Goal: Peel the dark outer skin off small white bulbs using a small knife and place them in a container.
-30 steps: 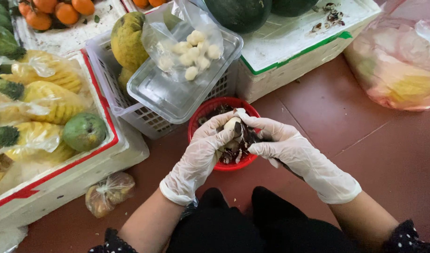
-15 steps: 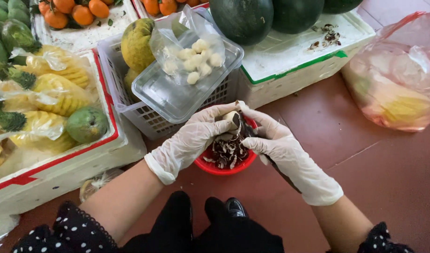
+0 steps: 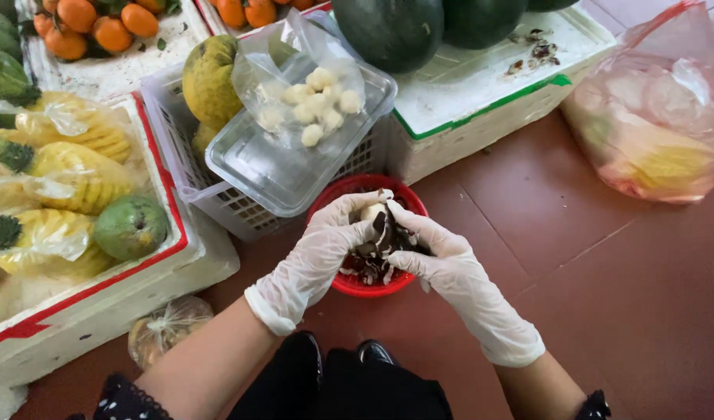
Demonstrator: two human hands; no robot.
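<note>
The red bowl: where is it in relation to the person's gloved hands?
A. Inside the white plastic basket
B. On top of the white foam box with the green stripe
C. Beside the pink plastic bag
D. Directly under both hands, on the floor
D: the red bowl sits on the brown floor right below the left hand and right hand, which hold a half-peeled piece over it.

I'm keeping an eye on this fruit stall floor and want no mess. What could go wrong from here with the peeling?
Both gloved hands, left hand and right hand, peel a small dark-skinned item over the red bowl; scraps could miss its rim and land on the floor. The clear tray of peeled white pieces sits tilted on the basket and might slide.
</note>
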